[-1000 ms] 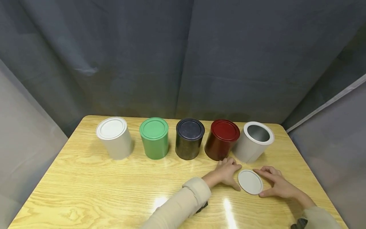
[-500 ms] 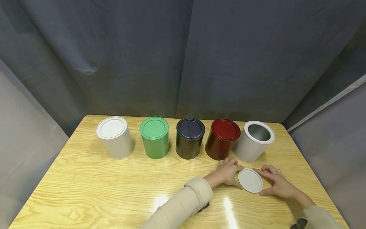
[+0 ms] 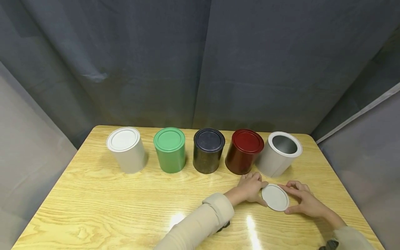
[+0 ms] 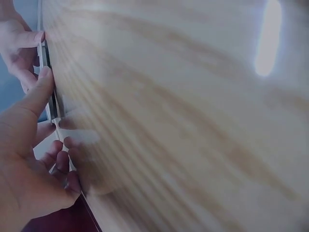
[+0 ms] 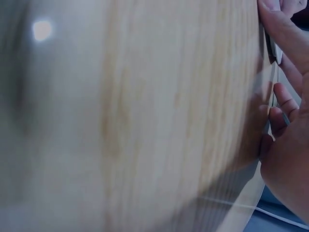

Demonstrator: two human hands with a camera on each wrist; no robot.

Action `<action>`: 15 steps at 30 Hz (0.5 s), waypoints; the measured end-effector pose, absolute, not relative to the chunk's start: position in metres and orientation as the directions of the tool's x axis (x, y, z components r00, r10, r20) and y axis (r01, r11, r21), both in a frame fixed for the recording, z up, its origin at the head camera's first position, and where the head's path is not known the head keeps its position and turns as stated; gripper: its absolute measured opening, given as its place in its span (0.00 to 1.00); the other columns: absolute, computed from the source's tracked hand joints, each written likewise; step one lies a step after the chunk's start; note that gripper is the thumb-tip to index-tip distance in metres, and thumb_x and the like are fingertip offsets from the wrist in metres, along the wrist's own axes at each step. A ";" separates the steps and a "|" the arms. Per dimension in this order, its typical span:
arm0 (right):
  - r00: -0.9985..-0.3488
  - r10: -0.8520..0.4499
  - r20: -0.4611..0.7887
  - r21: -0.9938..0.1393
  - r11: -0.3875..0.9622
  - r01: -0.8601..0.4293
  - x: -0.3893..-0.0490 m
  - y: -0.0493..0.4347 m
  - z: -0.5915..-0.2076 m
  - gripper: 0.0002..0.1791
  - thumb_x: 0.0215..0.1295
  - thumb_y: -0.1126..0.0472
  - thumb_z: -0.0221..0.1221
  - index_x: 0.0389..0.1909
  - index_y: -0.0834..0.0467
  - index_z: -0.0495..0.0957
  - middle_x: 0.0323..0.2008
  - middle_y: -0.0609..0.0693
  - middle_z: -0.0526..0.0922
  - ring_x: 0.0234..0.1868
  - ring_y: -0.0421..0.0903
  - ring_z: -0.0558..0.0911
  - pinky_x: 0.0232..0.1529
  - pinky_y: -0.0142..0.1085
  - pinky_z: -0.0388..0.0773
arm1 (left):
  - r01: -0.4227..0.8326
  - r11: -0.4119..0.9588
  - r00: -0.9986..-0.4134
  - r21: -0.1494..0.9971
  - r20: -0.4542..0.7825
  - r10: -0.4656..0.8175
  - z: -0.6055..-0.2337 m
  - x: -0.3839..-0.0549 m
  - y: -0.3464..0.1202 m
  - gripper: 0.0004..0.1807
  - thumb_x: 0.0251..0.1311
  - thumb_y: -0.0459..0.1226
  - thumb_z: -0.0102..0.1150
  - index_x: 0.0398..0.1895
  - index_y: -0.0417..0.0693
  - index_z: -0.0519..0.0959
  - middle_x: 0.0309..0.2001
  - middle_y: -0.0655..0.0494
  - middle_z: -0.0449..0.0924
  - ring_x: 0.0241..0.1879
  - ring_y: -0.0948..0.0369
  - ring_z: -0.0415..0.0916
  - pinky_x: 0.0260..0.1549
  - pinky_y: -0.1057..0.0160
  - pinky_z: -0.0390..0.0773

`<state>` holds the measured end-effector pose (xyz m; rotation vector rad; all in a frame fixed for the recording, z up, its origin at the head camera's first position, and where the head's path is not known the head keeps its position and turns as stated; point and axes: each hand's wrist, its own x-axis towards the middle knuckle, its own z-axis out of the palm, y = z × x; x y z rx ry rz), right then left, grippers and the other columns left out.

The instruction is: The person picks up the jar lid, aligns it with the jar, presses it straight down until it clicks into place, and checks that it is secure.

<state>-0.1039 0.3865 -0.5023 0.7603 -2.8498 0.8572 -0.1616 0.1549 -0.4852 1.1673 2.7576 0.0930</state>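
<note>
A round pale grey-white lid (image 3: pixel 275 197) lies between my hands at the right front of the table. My left hand (image 3: pixel 250 188) holds its left rim between thumb and forefinger, the other fingers resting on the table. From the right, my right hand (image 3: pixel 303 200) grips the opposite rim in the same way. The left wrist view shows the lid (image 4: pixel 52 108) edge-on, low over the tabletop, with thumbs at its near edge. Behind it stands a whitish can (image 3: pixel 276 162) with an uncovered top and a grey inside.
A dark red can (image 3: pixel 243 158) stands beside the uncovered one, just beyond my left fingers. Further left in the row are a black can (image 3: pixel 206 158), a green can (image 3: pixel 170 156) and a white can (image 3: pixel 128 156), all lidded. A dark curtain (image 3: pixel 200 62) hangs behind the table (image 3: pixel 109 205).
My left hand has moved slightly right and now meets the lid's left rim. The lid has shifted a little toward the cans. The right hand has stayed at the right rim.
</note>
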 end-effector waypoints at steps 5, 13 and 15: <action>-0.878 -0.437 0.198 -0.509 0.719 -0.473 -0.104 0.386 -0.502 0.43 0.32 0.51 0.74 0.56 0.56 0.73 0.43 0.45 0.64 0.44 0.35 0.54 0.39 0.33 0.48 | 0.709 0.693 -0.681 0.126 -0.129 0.720 -0.485 -0.163 0.154 0.41 0.39 0.68 0.58 0.62 0.73 0.65 0.45 0.67 0.61 0.42 0.67 0.57 0.39 0.68 0.59; -0.902 -0.416 0.115 -0.537 0.738 -0.408 -0.102 0.385 -0.493 0.42 0.35 0.52 0.73 0.57 0.54 0.72 0.44 0.45 0.66 0.45 0.32 0.54 0.41 0.33 0.52 | 0.720 0.656 -0.641 0.227 -0.144 0.754 -0.482 -0.171 0.150 0.42 0.41 0.66 0.59 0.64 0.70 0.64 0.51 0.65 0.64 0.49 0.67 0.59 0.42 0.69 0.61; -0.907 -0.410 0.096 -0.547 0.740 -0.392 -0.102 0.384 -0.491 0.41 0.35 0.52 0.73 0.58 0.55 0.72 0.44 0.46 0.66 0.45 0.31 0.55 0.41 0.34 0.53 | 0.721 0.644 -0.632 0.253 -0.138 0.762 -0.483 -0.172 0.149 0.42 0.41 0.65 0.60 0.64 0.69 0.64 0.52 0.65 0.65 0.49 0.67 0.60 0.43 0.69 0.62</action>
